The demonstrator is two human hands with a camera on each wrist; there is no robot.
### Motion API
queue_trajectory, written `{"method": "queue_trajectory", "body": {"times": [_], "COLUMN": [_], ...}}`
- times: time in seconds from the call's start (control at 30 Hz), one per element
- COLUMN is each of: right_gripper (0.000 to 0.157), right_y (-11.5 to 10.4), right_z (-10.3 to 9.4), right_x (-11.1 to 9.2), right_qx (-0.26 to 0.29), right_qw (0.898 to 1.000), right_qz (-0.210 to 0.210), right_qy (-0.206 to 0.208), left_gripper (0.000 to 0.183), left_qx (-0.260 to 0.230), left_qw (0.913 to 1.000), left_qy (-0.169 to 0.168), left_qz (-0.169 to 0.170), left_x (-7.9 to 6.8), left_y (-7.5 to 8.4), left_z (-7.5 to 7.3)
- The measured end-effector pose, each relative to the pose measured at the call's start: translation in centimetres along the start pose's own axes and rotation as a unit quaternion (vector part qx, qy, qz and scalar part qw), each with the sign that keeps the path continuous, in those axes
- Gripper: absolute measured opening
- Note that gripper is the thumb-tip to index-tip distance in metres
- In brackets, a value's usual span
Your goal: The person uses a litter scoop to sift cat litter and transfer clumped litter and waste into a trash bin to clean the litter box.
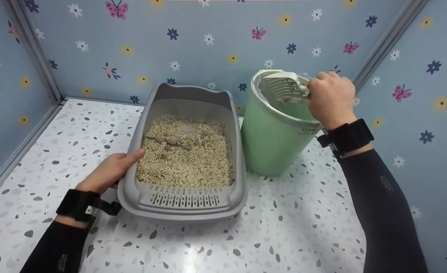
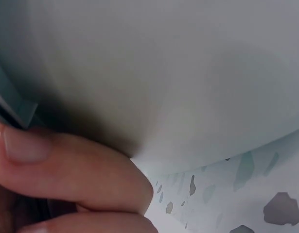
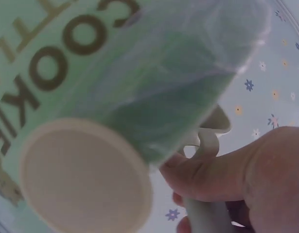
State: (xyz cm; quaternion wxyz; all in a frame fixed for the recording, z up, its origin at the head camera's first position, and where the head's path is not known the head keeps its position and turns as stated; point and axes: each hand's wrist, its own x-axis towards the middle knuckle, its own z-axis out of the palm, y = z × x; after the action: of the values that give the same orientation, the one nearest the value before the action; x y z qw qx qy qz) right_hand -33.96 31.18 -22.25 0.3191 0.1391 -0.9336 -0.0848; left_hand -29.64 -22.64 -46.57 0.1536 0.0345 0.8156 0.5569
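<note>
My left hand (image 1: pixel 111 169) holds the left rim of a grey litter box (image 1: pixel 242 189), thumb over the edge and fingers curled below it, as the left wrist view shows. Tan pellet litter (image 1: pixel 185 167) fills the box's floor, with a furrow and a bare patch toward the back. My right hand (image 1: pixel 333 96) grips the handle of a pale slotted litter scoop (image 1: pixel 284 89). Its head is tilted down inside the mouth of a green bin (image 1: pixel 272 140). Whether anything lies on the scoop, I cannot tell. In the right wrist view, fingers (image 3: pixel 202 177) wrap the scoop handle.
A clear plastic bag (image 3: pixel 188 77) lines the bin and folds over its rim. On the bin's outside sits a round beige disc (image 3: pixel 86 179) beside lettering. The speckled tabletop (image 1: pixel 284 235) is bounded by flower-patterned panels (image 1: pixel 208 57) at the back and sides.
</note>
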Motion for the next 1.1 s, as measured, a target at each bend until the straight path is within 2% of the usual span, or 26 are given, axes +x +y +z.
{"method": "queue_trajectory", "body": {"times": [0.1,0.2,0.33,0.57,0.67,0.87,1.03,1.1], "right_gripper": [0.016,0.018,0.016,0.008,0.009,0.023,0.025,0.023], "right_y": [-0.2,-0.4,-0.6,-0.3,0.1,-0.3,-2.4,-3.5], "right_z": [0.5,0.8,0.6,-0.4,-1.1,-3.2,-4.9,-5.3], "right_x": [-0.3,-0.5,-0.6,-0.5,-0.7,-0.9,-0.8,-0.6], "right_qx": [-0.027,-0.043,-0.036,0.004,0.023,0.096,0.123,0.126], "right_qw": [0.997,0.994,0.997,0.999,0.997,0.992,0.992,0.992], "right_qz": [-0.044,-0.068,-0.055,0.026,0.051,0.073,0.041,0.025], "right_qy": [0.057,0.078,0.047,-0.040,-0.058,-0.030,0.000,0.001], "left_gripper": [0.086,0.087,0.089,0.088,0.087,0.087,0.087,0.086], "left_qx": [0.000,-0.005,-0.009,-0.007,-0.008,-0.008,-0.009,-0.009], "left_qw": [1.0000,1.0000,0.9999,1.0000,1.0000,1.0000,1.0000,1.0000], "left_qy": [-0.001,0.000,0.002,0.002,0.001,0.001,0.000,0.001], "left_qz": [-0.002,-0.006,-0.006,-0.003,0.000,0.000,0.001,0.000], "left_x": [0.0,-0.2,-0.3,-0.3,-0.2,-0.2,-0.2,-0.2], "left_y": [0.1,0.2,0.4,0.4,0.4,0.4,0.2,0.1], "left_z": [0.0,0.1,0.2,0.2,0.2,0.2,0.2,0.1]}}
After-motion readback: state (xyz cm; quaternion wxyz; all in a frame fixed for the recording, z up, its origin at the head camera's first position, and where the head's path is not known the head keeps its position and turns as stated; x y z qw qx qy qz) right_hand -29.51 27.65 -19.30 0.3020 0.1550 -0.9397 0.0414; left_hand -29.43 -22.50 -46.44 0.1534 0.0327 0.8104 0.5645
